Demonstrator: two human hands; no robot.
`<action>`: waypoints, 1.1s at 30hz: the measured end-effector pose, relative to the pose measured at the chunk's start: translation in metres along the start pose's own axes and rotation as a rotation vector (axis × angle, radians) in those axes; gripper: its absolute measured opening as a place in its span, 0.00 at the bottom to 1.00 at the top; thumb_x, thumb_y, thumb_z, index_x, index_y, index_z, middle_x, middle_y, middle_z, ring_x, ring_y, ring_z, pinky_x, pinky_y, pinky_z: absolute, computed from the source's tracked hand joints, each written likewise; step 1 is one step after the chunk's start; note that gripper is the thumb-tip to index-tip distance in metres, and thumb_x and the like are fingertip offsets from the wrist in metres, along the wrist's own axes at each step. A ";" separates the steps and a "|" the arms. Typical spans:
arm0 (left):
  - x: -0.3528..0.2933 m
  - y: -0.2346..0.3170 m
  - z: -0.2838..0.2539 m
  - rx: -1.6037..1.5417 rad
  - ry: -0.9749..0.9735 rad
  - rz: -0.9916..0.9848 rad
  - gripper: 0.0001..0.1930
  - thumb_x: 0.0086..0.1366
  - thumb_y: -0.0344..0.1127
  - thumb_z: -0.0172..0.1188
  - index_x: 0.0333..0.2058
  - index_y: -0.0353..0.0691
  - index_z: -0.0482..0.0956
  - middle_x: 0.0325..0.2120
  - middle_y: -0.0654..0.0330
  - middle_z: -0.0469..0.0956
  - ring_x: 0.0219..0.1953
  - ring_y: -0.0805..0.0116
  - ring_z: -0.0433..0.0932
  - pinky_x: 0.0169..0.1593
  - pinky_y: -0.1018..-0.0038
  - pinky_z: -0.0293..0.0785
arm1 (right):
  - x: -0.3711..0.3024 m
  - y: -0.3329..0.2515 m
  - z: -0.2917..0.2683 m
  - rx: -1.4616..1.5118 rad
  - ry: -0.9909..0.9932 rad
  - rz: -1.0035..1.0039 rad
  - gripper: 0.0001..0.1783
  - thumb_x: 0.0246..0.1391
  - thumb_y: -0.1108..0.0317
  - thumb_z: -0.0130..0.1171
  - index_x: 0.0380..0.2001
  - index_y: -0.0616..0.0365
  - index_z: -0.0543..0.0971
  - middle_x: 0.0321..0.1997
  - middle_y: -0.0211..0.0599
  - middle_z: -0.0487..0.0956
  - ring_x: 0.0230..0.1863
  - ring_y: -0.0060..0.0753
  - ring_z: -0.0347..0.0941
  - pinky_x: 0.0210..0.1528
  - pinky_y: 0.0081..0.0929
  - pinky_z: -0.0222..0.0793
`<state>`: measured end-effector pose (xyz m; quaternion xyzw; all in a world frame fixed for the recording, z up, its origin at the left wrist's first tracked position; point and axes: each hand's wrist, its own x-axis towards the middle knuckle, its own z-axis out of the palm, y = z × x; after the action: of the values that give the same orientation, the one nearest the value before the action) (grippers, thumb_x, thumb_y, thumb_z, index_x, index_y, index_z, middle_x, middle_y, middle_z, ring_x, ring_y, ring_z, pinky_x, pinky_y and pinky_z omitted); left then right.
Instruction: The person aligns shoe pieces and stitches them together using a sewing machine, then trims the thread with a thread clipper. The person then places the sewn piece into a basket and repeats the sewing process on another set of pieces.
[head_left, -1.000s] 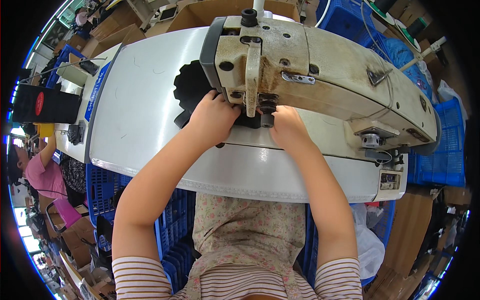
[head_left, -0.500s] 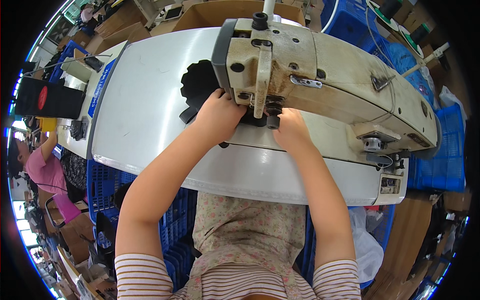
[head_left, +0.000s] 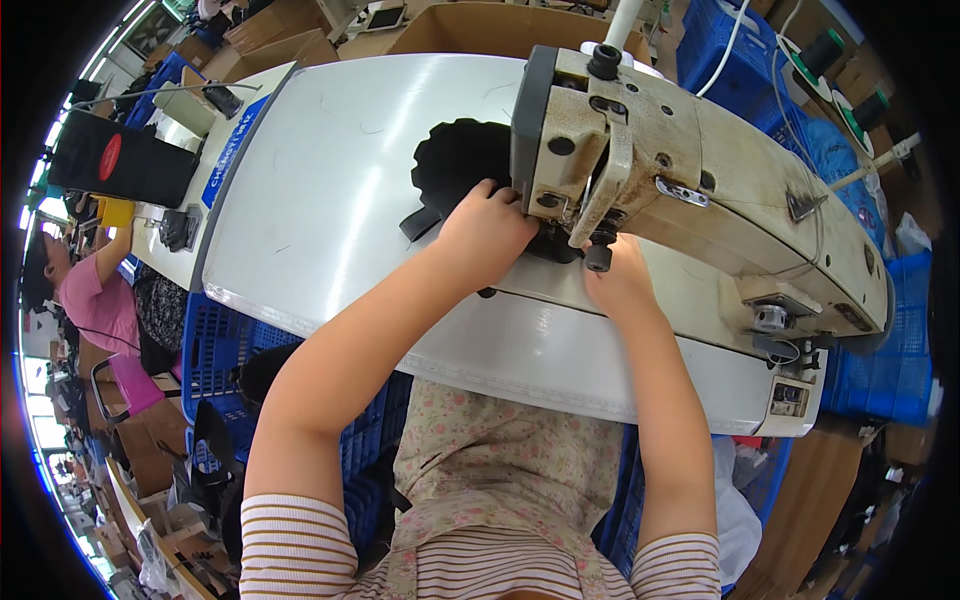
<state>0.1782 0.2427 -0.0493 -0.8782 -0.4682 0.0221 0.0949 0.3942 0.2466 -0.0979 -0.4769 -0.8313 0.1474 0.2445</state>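
Observation:
A black fabric piece with a scalloped edge lies on the white sewing table, partly under the head of a worn cream sewing machine. My left hand rests on its near edge, fingers curled over the cloth just left of the needle area. A short black strap end sticks out beside that hand. To the right of the needle area is my right hand, close against the machine; its fingertips are hidden behind the machine head. The needle itself cannot be seen.
Blue crates stand at the right, with thread cones above them. A cardboard box sits behind the table. At the left, a person in pink works near a black bin. My lap is close under the front edge.
The whole view has shifted, so the machine, cloth and hands sit farther right in the picture. Both hands keep about the same places beside the machine head.

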 end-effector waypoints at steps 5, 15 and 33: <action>-0.001 0.002 -0.004 -0.044 -0.025 -0.008 0.10 0.48 0.32 0.64 0.32 0.44 0.80 0.37 0.60 0.80 0.48 0.63 0.75 0.57 0.65 0.64 | 0.001 -0.006 -0.004 0.023 0.027 0.044 0.04 0.43 0.77 0.55 0.25 0.60 0.78 0.34 0.40 0.77 0.41 0.49 0.72 0.46 0.42 0.68; -0.012 0.046 -0.004 -0.024 0.209 0.132 0.05 0.48 0.30 0.58 0.24 0.39 0.80 0.26 0.60 0.79 0.37 0.62 0.77 0.54 0.67 0.68 | 0.016 -0.006 -0.030 -0.167 -0.126 0.043 0.10 0.49 0.72 0.53 0.35 0.52 0.80 0.38 0.40 0.80 0.43 0.49 0.75 0.42 0.47 0.70; -0.016 0.035 -0.009 -0.040 0.238 0.157 0.05 0.49 0.31 0.56 0.25 0.42 0.80 0.26 0.65 0.77 0.37 0.66 0.75 0.47 0.70 0.67 | 0.053 0.033 -0.035 -0.246 0.110 -0.084 0.13 0.51 0.70 0.51 0.40 0.52 0.80 0.37 0.38 0.81 0.43 0.47 0.75 0.44 0.45 0.70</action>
<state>0.1988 0.2087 -0.0478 -0.9102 -0.3840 -0.0842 0.1305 0.4148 0.3093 -0.0701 -0.4752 -0.8478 0.0075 0.2354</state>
